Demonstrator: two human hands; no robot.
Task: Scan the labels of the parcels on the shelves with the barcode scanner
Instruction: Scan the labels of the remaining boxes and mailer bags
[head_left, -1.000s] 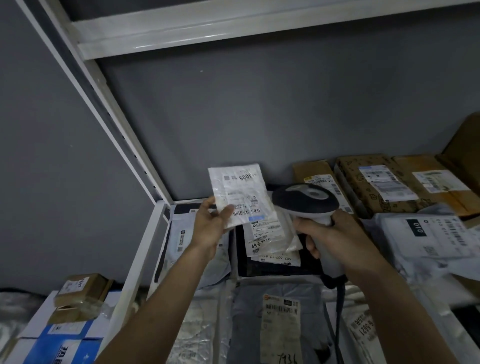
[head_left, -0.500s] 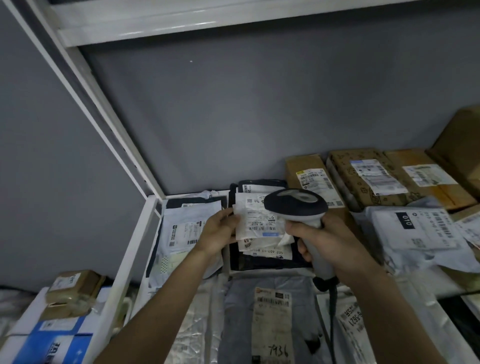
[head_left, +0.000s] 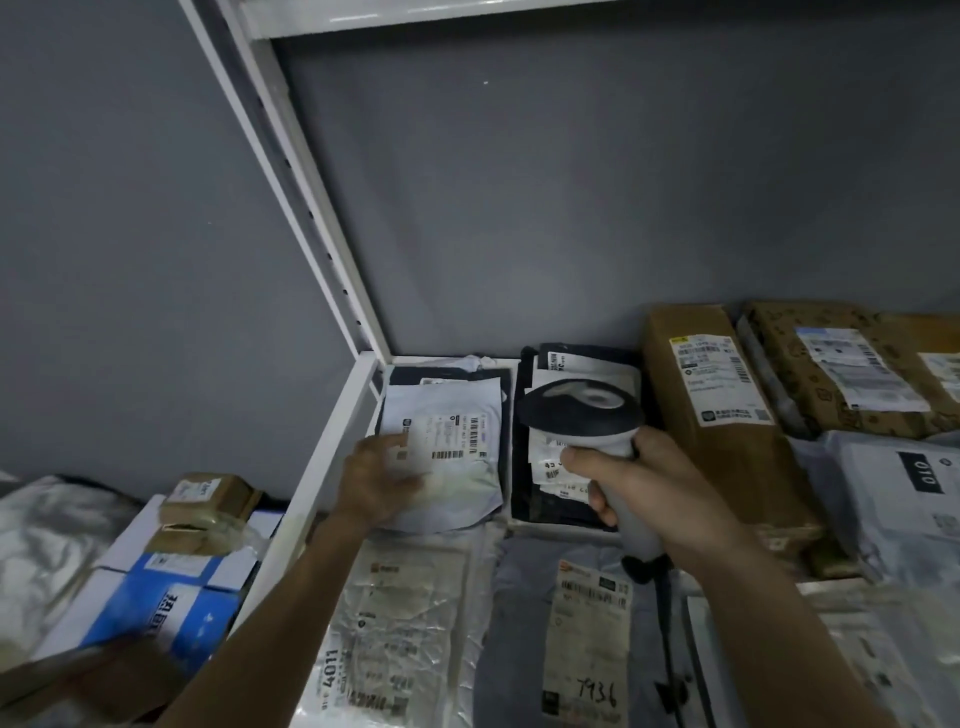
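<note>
The barcode scanner is in the right hand. The fingers are wrapped tight round its pale handle, and its dark head hangs over a pile of small white parcels in a dark tray near the back of the shelf.

Just beside that pile, in the back left corner of the shelf, lies a pale blue parcel. Its label faces up, and you can see the black bars on it. The left hand lies on the left side of this parcel. The picture is blurry there, so I cannot tell if the fingers are pinching the edge or just pressing flat.

I think this parcel is the one to scan. To do it well, hold the parcel flat and still with the left hand, and keep the fingers off the bars. Then turn the scanner head to the left so it points right at the label.

To the right, brown boxes stand against the back wall with labels up. Near the front edge of the shelf lies a grey bag marked 7936.
</note>
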